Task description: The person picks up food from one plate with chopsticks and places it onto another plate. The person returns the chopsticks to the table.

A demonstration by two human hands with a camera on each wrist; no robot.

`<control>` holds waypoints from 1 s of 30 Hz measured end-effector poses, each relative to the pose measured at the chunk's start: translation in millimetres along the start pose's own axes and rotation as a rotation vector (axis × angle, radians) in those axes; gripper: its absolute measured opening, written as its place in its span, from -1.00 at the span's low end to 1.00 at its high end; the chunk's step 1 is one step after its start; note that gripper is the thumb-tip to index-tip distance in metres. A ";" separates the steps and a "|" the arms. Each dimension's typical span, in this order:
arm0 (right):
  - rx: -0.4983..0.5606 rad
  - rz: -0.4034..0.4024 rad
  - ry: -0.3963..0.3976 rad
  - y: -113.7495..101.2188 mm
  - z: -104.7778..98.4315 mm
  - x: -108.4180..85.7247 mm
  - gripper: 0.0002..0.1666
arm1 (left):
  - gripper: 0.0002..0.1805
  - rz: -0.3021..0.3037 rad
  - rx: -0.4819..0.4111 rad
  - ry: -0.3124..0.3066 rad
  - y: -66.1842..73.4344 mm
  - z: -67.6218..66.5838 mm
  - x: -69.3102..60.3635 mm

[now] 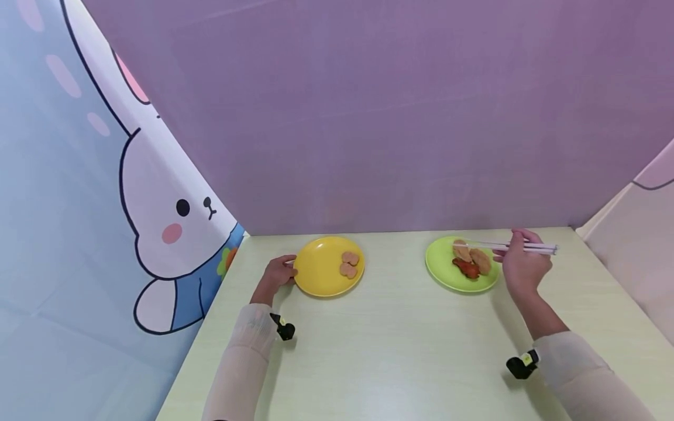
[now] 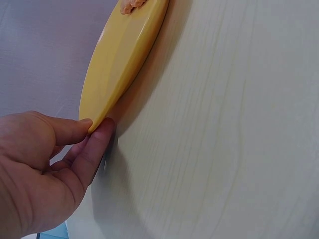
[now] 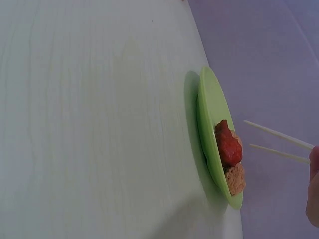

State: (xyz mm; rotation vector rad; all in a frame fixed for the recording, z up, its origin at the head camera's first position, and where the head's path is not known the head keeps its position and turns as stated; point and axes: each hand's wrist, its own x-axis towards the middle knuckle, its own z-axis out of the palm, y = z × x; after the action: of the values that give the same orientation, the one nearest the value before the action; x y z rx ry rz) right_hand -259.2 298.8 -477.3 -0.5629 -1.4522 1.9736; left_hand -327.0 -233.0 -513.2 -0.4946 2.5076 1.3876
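My left hand (image 1: 278, 273) pinches the left rim of a yellow plate (image 1: 318, 269); in the left wrist view the thumb lies on top of the rim and fingers are underneath. Two small pinkish-tan food pieces (image 1: 349, 265) lie on that plate's right side. A pair of pale chopsticks (image 1: 537, 249) is held in my right hand (image 1: 525, 272), their tips over a green plate (image 1: 441, 264). On the green plate lie a glossy red-brown piece of meat (image 1: 466, 268) and two tan fried-looking pieces (image 1: 480, 261). In the right wrist view, the chopstick tips are apart with nothing between them.
Both plates stand near the back edge of a pale wood-grain table (image 1: 389, 339). A purple backdrop (image 1: 400, 117) rises behind it. To the left hangs a blue cloth (image 1: 68, 234) with a cartoon rabbit.
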 end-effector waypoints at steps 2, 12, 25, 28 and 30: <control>-0.027 -0.001 0.007 0.9 -2.1 1.0 -0.86 | -0.39 0.009 0.008 -0.002 -1.5 0.6 1.2; -0.128 0.020 0.041 4.8 -8.8 3.5 -0.88 | -0.39 0.003 0.013 -0.003 -1.5 1.0 0.5; -0.096 0.075 0.049 6.6 -7.6 4.6 -0.88 | -0.39 -0.006 -0.001 -0.007 -0.3 1.0 0.7; -0.090 0.099 0.048 6.1 -7.5 6.4 -0.88 | -0.39 -0.005 -0.007 -0.004 -1.1 1.2 2.0; -0.081 0.105 0.044 6.2 -7.5 8.0 -0.88 | -0.40 -0.009 -0.006 -0.001 -0.8 1.0 2.5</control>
State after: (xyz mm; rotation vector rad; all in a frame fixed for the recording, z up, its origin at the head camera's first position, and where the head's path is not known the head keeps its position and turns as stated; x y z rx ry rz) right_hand -261.4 308.3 -485.2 -0.7271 -1.5089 1.9761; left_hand -328.9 -233.0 -515.2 -0.5060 2.4982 1.3920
